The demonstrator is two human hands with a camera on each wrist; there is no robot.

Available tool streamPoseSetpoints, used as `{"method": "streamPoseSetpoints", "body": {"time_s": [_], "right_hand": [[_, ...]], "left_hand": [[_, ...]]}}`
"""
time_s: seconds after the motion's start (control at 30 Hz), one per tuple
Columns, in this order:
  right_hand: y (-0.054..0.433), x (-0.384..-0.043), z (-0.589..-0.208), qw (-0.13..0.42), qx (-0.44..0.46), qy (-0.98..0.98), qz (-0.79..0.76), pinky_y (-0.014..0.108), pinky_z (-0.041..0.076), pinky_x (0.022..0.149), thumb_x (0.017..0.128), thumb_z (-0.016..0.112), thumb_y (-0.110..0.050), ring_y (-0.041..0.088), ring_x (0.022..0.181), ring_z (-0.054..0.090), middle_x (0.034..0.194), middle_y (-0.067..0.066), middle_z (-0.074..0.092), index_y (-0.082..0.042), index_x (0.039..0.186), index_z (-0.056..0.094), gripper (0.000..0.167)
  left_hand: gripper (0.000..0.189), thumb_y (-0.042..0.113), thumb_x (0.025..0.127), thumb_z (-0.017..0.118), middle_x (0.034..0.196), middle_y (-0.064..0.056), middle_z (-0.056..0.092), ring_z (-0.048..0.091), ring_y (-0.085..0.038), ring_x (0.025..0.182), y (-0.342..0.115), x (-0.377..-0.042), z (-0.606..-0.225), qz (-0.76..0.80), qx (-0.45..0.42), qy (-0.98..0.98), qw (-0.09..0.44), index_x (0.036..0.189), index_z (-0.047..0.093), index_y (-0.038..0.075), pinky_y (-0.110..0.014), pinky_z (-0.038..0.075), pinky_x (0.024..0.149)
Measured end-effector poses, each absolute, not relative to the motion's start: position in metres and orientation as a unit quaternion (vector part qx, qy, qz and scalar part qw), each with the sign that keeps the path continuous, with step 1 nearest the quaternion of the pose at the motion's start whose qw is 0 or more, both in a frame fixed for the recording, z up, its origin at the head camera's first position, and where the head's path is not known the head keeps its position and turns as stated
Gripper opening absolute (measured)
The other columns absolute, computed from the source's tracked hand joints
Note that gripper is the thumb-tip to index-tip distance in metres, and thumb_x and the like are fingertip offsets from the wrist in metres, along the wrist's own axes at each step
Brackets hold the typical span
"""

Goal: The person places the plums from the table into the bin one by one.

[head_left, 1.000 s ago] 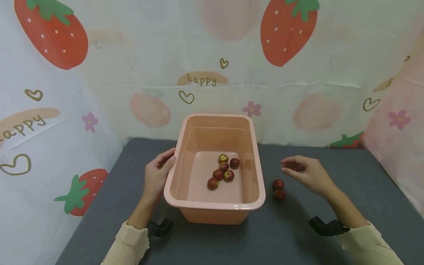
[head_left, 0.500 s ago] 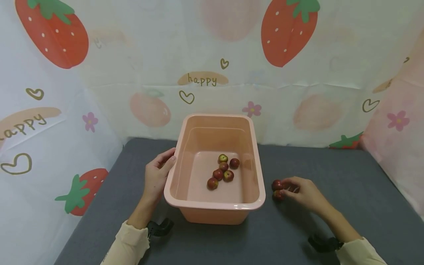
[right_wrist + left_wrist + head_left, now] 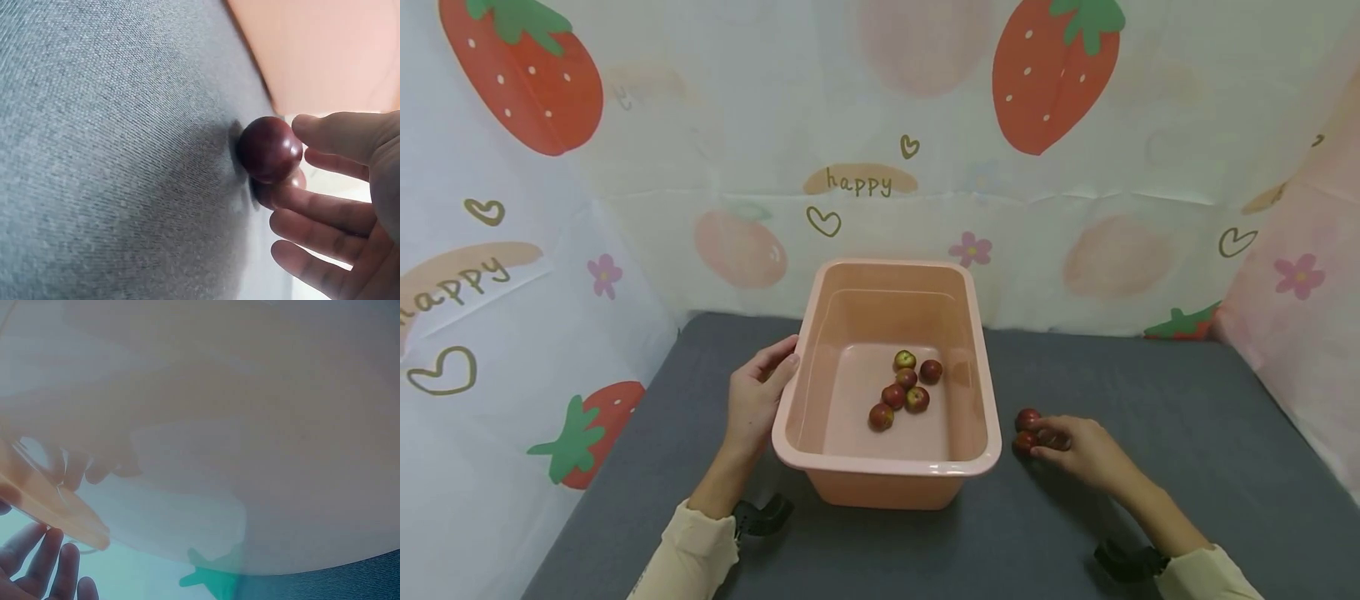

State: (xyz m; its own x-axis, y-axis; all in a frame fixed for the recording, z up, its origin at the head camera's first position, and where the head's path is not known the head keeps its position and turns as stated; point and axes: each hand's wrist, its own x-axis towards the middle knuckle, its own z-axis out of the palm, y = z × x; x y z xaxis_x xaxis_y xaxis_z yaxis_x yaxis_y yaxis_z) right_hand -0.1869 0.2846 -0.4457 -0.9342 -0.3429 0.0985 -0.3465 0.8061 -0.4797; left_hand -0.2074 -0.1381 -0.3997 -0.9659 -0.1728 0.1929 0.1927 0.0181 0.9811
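My left hand (image 3: 757, 400) holds the left rim of a peach-coloured plastic basin (image 3: 886, 468), its thumb along the rim's outer side. In the left wrist view, fingers (image 3: 47, 562) show beneath the rim, and the basin wall fills most of the picture. Several small red jujubes (image 3: 892, 395) with greenish patches lie on the basin's floor. Right of the basin, my right hand (image 3: 1093, 454) has thumb and forefinger at the nearer jujube (image 3: 269, 149), which sits on the cloth. The other jujube (image 3: 1027, 418) rests just behind it, partly hidden by the fingers in the right wrist view.
A dark grey cloth (image 3: 1172, 400) covers the table. White curtains (image 3: 880, 108) printed with strawberries stand behind and at both sides. A black wrist mount (image 3: 763, 515) is on the left forearm, another (image 3: 1129, 560) on the right.
My right hand has come down and toward me to the pair of jujubes; the nearer one has shifted slightly left. The left hand and basin have stayed put.
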Motion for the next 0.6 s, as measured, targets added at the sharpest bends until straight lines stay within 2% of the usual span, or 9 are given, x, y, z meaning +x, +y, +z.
{"method": "streamPoseSetpoints", "body": {"time_s": [0.07,0.4,0.6], "right_hand": [[0.2827,-0.1867,-0.4467,0.008,0.186,-0.95,0.249,0.027,0.051,0.062,0.081,0.077,-0.017,0.012,0.072,0.063,0.086,0.004,0.072,-0.005,0.104,0.072,0.026],[0.2758,-0.1866,-0.4552,0.03,0.211,-0.952,0.222,0.042,0.053,0.074,0.078,0.08,-0.019,0.021,0.083,0.067,0.09,0.003,0.072,-0.012,0.099,0.072,0.023],[0.2744,-0.1867,-0.454,0.009,0.2,-0.951,0.236,0.036,0.054,0.071,0.078,0.081,-0.016,0.018,0.083,0.067,0.094,0.005,0.073,-0.007,0.101,0.071,0.027]], "left_hand": [[0.036,0.015,0.094,0.064,0.126,-0.022,0.062,0.067,-0.002,0.094,-0.138,-0.2072,-0.3995,-0.699,-0.006,-0.703,0.13,0.129,0.062,0.004,-0.019,0.058,0.078],[0.036,0.015,0.095,0.064,0.125,-0.023,0.062,0.067,-0.002,0.094,-0.1374,-0.2075,-0.398,-0.697,-0.007,-0.706,0.126,0.129,0.062,0.004,-0.018,0.058,0.078],[0.036,0.013,0.094,0.064,0.124,-0.022,0.063,0.067,-0.002,0.093,-0.1382,-0.2079,-0.3989,-0.698,-0.006,-0.704,0.131,0.129,0.063,0.004,-0.019,0.058,0.078]]}}
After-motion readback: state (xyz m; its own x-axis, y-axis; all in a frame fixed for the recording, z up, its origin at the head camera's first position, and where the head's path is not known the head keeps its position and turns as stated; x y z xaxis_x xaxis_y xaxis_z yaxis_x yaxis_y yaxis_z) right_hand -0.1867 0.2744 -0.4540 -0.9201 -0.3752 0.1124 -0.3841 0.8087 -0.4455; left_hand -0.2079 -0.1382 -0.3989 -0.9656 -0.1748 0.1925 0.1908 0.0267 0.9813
